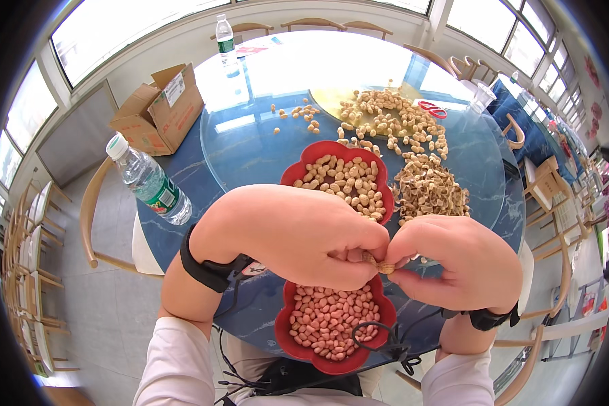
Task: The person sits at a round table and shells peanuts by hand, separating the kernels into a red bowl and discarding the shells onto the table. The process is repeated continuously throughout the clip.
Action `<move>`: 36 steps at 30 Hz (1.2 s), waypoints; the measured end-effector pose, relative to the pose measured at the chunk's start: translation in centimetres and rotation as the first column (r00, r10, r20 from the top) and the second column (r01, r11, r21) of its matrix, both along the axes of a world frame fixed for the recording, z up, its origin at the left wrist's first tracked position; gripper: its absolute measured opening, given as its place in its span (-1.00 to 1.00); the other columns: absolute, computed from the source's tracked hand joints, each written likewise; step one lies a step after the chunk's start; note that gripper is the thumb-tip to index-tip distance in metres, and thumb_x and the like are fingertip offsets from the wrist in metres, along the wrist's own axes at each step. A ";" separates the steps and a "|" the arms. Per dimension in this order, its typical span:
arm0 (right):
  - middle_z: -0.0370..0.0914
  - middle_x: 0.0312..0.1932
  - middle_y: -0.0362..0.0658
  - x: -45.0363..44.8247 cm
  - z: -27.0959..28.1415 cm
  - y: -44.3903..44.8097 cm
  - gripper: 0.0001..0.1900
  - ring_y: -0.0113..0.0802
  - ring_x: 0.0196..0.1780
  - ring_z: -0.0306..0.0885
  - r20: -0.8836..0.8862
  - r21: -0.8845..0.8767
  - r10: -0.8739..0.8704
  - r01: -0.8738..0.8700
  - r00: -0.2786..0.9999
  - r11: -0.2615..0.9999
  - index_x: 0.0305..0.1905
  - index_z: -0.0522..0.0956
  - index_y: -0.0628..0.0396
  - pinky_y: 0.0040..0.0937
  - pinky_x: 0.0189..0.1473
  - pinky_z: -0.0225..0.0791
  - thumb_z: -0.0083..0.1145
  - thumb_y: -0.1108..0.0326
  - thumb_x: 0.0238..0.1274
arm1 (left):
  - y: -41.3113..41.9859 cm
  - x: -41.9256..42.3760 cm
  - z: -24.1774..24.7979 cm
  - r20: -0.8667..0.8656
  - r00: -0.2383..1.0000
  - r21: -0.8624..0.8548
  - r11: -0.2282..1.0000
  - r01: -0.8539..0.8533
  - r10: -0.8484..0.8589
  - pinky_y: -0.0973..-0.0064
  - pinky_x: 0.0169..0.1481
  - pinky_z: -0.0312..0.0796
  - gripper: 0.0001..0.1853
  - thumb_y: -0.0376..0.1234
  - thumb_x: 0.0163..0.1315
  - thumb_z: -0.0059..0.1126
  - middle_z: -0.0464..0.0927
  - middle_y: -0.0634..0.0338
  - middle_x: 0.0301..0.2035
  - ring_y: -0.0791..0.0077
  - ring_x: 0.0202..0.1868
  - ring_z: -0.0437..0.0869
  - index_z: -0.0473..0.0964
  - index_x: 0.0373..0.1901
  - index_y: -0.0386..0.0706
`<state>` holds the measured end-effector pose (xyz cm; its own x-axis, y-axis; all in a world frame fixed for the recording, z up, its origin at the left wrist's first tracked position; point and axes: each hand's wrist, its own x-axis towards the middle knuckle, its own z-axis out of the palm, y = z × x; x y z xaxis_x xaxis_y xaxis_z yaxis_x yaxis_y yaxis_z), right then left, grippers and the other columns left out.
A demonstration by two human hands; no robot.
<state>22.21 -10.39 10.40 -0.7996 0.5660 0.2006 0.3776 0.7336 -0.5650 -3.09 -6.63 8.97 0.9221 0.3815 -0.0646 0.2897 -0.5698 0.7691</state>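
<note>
My left hand (304, 236) and my right hand (451, 261) meet over the table, both pinching one unshelled peanut (384, 267) between their fingertips. Below them, a red scalloped bowl (342, 364) holds shelled pink peanut kernels (330, 319). Partly behind my left hand stands a second red scalloped bowl (309, 152) with unshelled peanuts (358, 175) in it. A heap of broken peanut shells (431, 190) lies just beyond my right hand. More unshelled peanuts (385, 104) are spread farther back on the glass turntable (248, 152).
A plastic water bottle (149, 180) and an open cardboard box (165, 111) are at the left; another bottle (226, 43) stands farther back. A clear plastic cup (482, 97) is at the right rear. Black cables (385, 337) hang near the kernel bowl. Wooden chairs (94, 218) surround the table.
</note>
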 end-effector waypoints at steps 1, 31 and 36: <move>0.67 -0.26 -0.12 0.0 0.0 0.0 -0.80 -0.05 -0.18 0.70 -0.014 0.001 0.014 -0.014 1.000 1.000 -0.09 0.57 0.05 -0.19 -0.18 0.55 0.36 0.42 0.24 | -0.1 -0.1 -0.1 0.046 0.999 -0.005 1.000 -0.001 0.002 0.20 -0.25 0.52 -0.80 -0.27 0.39 0.15 0.66 0.05 -0.44 0.06 -0.38 0.72 0.60 -0.15 -0.21; 0.59 -0.32 -0.11 0.0 -0.1 -0.3 -0.84 -0.02 -0.22 0.65 -0.028 0.086 -0.005 0.008 1.000 0.996 -0.16 0.54 0.05 -0.14 -0.22 0.52 0.35 0.39 0.29 | -0.8 0.0 0.1 0.046 0.998 0.335 0.940 -0.065 0.052 0.24 -0.35 0.53 -0.88 -0.32 0.30 0.28 0.66 0.12 -0.43 0.09 -0.39 0.71 0.62 -0.22 -0.15; 0.60 -0.31 -0.12 0.2 -0.2 -0.2 -0.86 -0.03 -0.22 0.66 -0.041 0.084 0.020 -0.016 0.999 0.996 -0.15 0.56 0.05 -0.16 -0.22 0.52 0.34 0.37 0.31 | -1.5 -0.1 0.0 0.009 0.998 0.419 0.905 -0.065 0.068 0.24 -0.36 0.54 -0.89 -0.30 0.29 0.31 0.68 0.15 -0.41 0.10 -0.36 0.72 0.63 -0.24 -0.11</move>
<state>22.41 -10.59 10.24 -0.7996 0.5311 0.2804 0.3410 0.7857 -0.5161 -3.18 -8.15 8.95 0.8938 0.4349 0.1096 0.3417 -0.8186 0.4617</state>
